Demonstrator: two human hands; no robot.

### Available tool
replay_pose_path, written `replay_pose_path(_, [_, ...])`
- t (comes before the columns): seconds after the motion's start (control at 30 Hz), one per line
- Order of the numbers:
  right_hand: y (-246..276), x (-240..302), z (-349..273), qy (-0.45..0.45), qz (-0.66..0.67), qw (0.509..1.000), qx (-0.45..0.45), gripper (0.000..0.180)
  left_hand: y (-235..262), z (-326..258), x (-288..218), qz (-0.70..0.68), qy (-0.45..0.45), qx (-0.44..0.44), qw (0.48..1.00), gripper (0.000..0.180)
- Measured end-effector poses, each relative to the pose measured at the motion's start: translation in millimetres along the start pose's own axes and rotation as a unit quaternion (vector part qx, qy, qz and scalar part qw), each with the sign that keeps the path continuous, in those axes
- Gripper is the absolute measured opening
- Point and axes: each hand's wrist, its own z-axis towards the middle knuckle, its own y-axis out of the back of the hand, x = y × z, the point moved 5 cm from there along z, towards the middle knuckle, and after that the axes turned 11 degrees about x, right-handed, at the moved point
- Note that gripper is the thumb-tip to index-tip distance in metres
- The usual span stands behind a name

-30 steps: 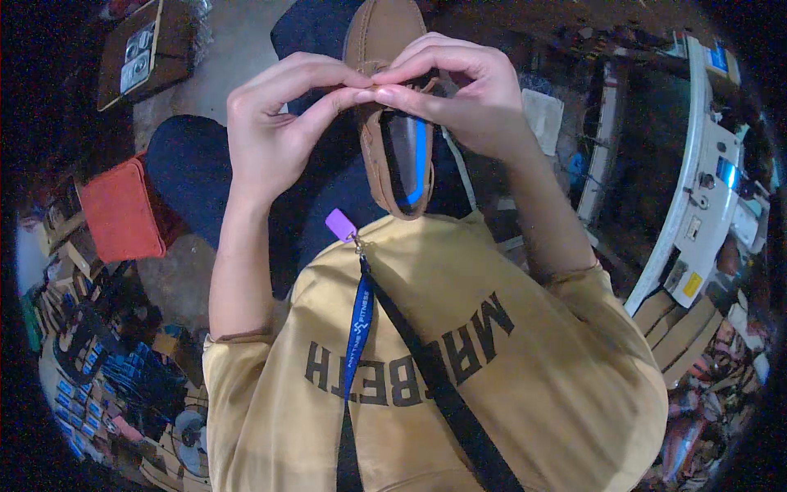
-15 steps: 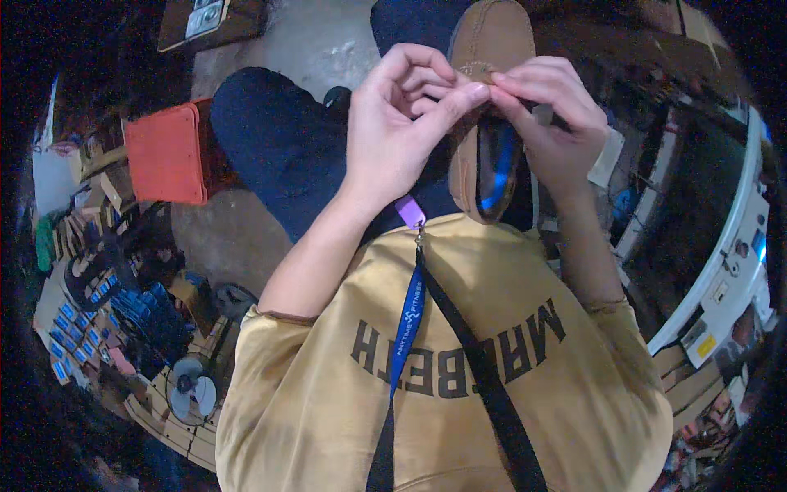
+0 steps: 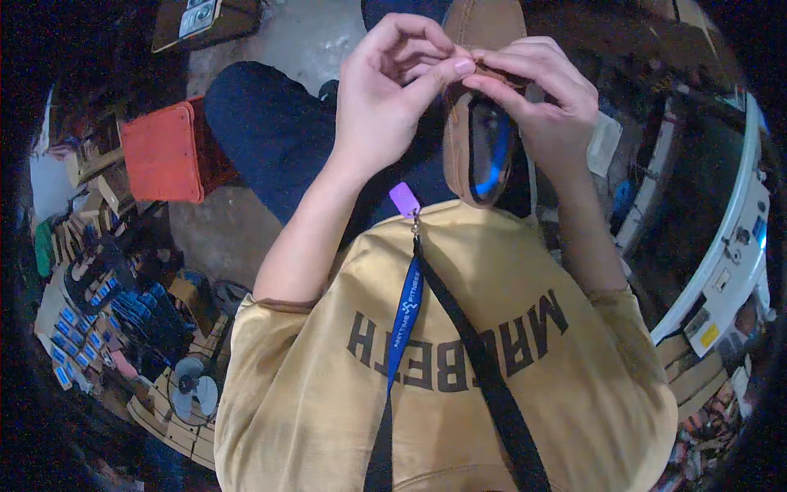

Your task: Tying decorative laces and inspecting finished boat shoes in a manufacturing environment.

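A brown slip-on shoe [image 3: 458, 164] with visible stitching lies on my lap, toe pointing away from me and its dark opening nearer my body. Above its upper, my left hand [image 3: 381, 98] pinches with thumb and forefinger, its other fingers curled. Close against it, the fingertips of my right hand [image 3: 559, 107] are pinched together too. Some narrow brown material shows by the right fingers, but I cannot make out what it is or whether it belongs to the shoe. Both hands hide the middle of the upper.
From my neck hangs a blue and black lanyard with a purple tag [image 3: 404, 199]. At left stands a red stool or crate [image 3: 164, 152]; behind it are stacked boxes and a small fan [image 3: 194, 385]. A white curved-edged machine or table [image 3: 709, 279] is at right.
Both hands have shifted slightly away from my body, still pinched close together. The shoe also sits a little farther up in view, and more of its opening shows.
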Motion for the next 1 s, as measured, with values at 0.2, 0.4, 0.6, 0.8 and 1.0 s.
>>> replay_pose_path(0.2, [7.2, 5.9, -6.7, 0.034, -0.064, 0.997, 0.004, 0.020, -8.9, 2.7, 6.7, -0.190, 0.096, 0.008, 0.977, 0.024])
replay_pose_path(0.4, [18.6, -0.8, -13.2, -0.033, 0.001, 0.999, -0.020, 0.019, -27.2, 5.7, -0.1, -0.230, 0.081, 0.012, 0.970, 0.024])
replay_pose_path(0.6, [15.9, -8.1, -15.6, -0.077, 0.093, 0.993, -0.003, 0.020, -27.6, 3.2, 6.4, -0.081, -0.017, -0.045, 0.996, 0.023])
replay_pose_path(0.8, [5.7, -19.5, -18.5, -0.091, 0.208, 0.973, -0.028, 0.020, -12.0, 2.3, 19.1, 0.011, -0.022, -0.100, 0.995, 0.023])
replay_pose_path(1.0, [5.8, -3.6, -14.2, -0.021, 0.032, 0.998, -0.047, 0.022, -22.4, -1.7, 18.1, -0.115, 0.033, -0.066, 0.991, 0.024])
